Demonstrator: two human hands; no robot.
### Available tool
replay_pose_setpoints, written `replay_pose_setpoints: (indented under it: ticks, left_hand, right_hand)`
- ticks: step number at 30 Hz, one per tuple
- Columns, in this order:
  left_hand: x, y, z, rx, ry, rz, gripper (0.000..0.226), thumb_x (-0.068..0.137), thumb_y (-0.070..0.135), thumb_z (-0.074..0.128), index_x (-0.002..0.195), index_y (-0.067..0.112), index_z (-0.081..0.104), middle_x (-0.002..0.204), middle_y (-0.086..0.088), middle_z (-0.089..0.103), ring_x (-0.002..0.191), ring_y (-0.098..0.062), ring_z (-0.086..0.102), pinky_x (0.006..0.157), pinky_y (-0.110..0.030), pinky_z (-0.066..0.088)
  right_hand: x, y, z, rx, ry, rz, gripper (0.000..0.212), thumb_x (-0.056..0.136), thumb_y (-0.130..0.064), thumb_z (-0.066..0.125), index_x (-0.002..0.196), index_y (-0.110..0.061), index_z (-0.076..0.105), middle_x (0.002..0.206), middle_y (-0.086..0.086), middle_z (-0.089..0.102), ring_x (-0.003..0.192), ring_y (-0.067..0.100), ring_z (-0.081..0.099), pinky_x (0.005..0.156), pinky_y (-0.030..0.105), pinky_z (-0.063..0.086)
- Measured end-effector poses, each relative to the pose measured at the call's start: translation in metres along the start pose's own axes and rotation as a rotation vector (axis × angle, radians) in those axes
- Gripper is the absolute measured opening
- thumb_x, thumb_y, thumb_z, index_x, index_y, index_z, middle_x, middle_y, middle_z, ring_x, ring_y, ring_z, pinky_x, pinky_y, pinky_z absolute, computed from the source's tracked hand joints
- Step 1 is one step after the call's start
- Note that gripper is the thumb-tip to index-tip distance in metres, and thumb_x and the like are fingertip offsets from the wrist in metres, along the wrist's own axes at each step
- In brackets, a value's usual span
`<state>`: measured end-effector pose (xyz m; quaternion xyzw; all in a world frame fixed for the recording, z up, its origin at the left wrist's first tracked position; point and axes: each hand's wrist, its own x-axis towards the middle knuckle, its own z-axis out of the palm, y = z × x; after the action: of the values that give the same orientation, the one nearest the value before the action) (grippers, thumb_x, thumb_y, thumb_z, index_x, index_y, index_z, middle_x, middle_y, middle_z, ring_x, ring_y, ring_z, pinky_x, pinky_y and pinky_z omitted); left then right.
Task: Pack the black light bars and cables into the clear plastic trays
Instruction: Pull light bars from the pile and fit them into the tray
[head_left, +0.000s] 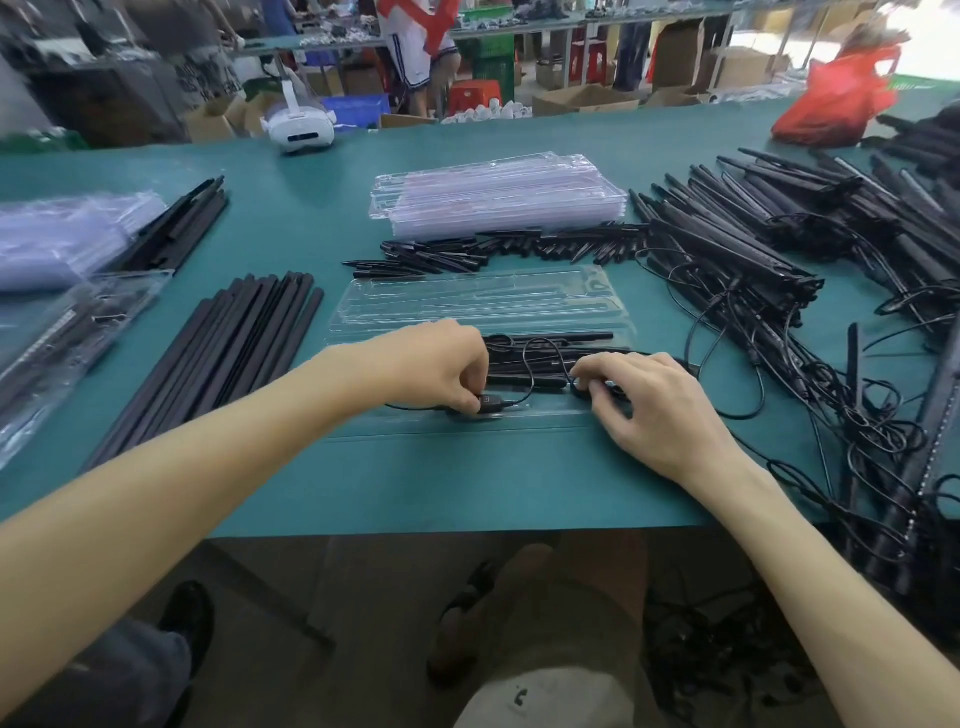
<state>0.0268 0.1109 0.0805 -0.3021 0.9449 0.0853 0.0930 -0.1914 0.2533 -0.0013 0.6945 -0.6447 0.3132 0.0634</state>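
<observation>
My left hand (447, 366) pinches the controller (489, 402), my right hand (652, 400) the cable (581, 391), seating both in the tray (545, 415) at the table's (467, 478) front edge.

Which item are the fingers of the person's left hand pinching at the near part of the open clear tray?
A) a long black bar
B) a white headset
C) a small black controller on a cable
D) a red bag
C: the left hand pinches the small black controller, with its cable trailing out over the clear tray.
</observation>
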Motion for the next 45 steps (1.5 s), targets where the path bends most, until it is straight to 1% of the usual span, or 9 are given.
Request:
replay_pose_setpoints:
  ticks: [4, 7, 10, 18, 26, 32, 36, 39, 45]
  left_hand:
    - [0.007, -0.003, -0.006, -0.100, 0.076, -0.042, 0.014, 0.095, 0.033, 0.066, 0.093, 0.021, 0.074, 0.083, 0.009, 0.071, 0.082, -0.016, 0.067, 0.077, -0.032, 0.055]
    - [0.020, -0.001, 0.000, -0.099, 0.276, -0.031, 0.012, 0.097, 0.026, 0.061, 0.106, 0.019, 0.065, 0.105, 0.002, 0.060, 0.098, -0.019, 0.059, 0.091, -0.039, 0.050]
    - [0.035, 0.003, 0.004, -0.024, 0.288, -0.023, 0.030, 0.096, 0.026, 0.064, 0.125, 0.020, 0.060, 0.126, -0.005, 0.055, 0.116, -0.022, 0.053, 0.103, -0.042, 0.043]
    - [0.047, 0.004, 0.008, -0.016, 0.327, 0.014, 0.015, 0.094, 0.024, 0.068, 0.109, 0.022, 0.069, 0.104, 0.003, 0.050, 0.107, -0.023, 0.059, 0.093, -0.038, 0.047]
    - [0.040, 0.005, 0.018, -0.080, 0.518, 0.051, 0.017, 0.098, 0.021, 0.062, 0.108, 0.019, 0.075, 0.109, -0.005, 0.057, 0.107, -0.024, 0.053, 0.097, -0.040, 0.040]
    - [0.046, 0.020, 0.025, -0.234, 0.424, -0.047, 0.023, 0.095, 0.036, 0.066, 0.110, 0.021, 0.072, 0.110, 0.000, 0.053, 0.106, -0.018, 0.053, 0.106, -0.038, 0.028]
    - [0.046, 0.025, 0.021, -0.534, 0.444, -0.103, 0.007, 0.091, 0.028, 0.072, 0.095, 0.021, 0.074, 0.084, 0.016, 0.061, 0.084, -0.012, 0.060, 0.094, -0.035, 0.044]
    - [0.043, 0.026, 0.018, -0.810, 0.425, -0.084, 0.003, 0.090, 0.019, 0.074, 0.091, 0.018, 0.072, 0.079, 0.007, 0.070, 0.075, -0.009, 0.064, 0.077, -0.022, 0.050]
    - [0.036, 0.034, 0.018, -0.888, 0.322, 0.064, 0.005, 0.090, 0.014, 0.074, 0.087, 0.016, 0.071, 0.063, 0.011, 0.070, 0.061, -0.005, 0.065, 0.058, -0.014, 0.046]
  right_hand:
    - [-0.001, 0.001, 0.000, -0.005, 0.011, -0.001, 0.020, 0.094, -0.016, 0.061, 0.111, -0.024, 0.068, 0.105, -0.013, 0.073, 0.096, 0.011, 0.065, 0.089, 0.035, 0.046]
    - [-0.001, 0.001, 0.002, -0.009, 0.009, -0.001, 0.021, 0.094, -0.015, 0.061, 0.111, -0.024, 0.068, 0.104, -0.012, 0.073, 0.095, 0.010, 0.064, 0.088, 0.031, 0.044]
    - [0.000, 0.001, 0.002, -0.004, 0.001, -0.007, 0.021, 0.094, -0.016, 0.060, 0.112, -0.024, 0.067, 0.104, -0.014, 0.072, 0.097, 0.009, 0.065, 0.088, 0.032, 0.044]
    - [0.001, 0.001, 0.000, -0.001, 0.012, -0.025, 0.022, 0.093, -0.012, 0.062, 0.112, -0.022, 0.068, 0.104, -0.011, 0.073, 0.099, 0.010, 0.064, 0.087, 0.030, 0.043]
    - [0.001, 0.004, 0.001, 0.028, 0.044, -0.063, 0.024, 0.094, -0.009, 0.061, 0.115, -0.019, 0.066, 0.107, -0.009, 0.071, 0.099, 0.013, 0.066, 0.087, 0.031, 0.046]
    - [0.000, 0.006, 0.000, 0.034, 0.050, -0.085, 0.030, 0.093, -0.001, 0.060, 0.119, -0.015, 0.066, 0.112, -0.005, 0.071, 0.105, 0.018, 0.066, 0.091, 0.029, 0.046]
    - [0.000, 0.005, -0.003, 0.062, 0.054, -0.119, 0.030, 0.097, -0.002, 0.053, 0.123, -0.012, 0.065, 0.119, -0.001, 0.067, 0.105, 0.022, 0.064, 0.091, 0.030, 0.048]
    - [0.000, 0.005, -0.005, 0.085, 0.058, -0.091, 0.033, 0.097, -0.004, 0.056, 0.129, -0.014, 0.059, 0.124, -0.001, 0.053, 0.100, 0.022, 0.063, 0.083, 0.039, 0.056]
    - [0.000, 0.004, -0.004, 0.013, 0.071, -0.018, 0.028, 0.094, -0.007, 0.067, 0.121, -0.008, 0.062, 0.115, 0.004, 0.050, 0.086, 0.023, 0.063, 0.072, 0.044, 0.056]
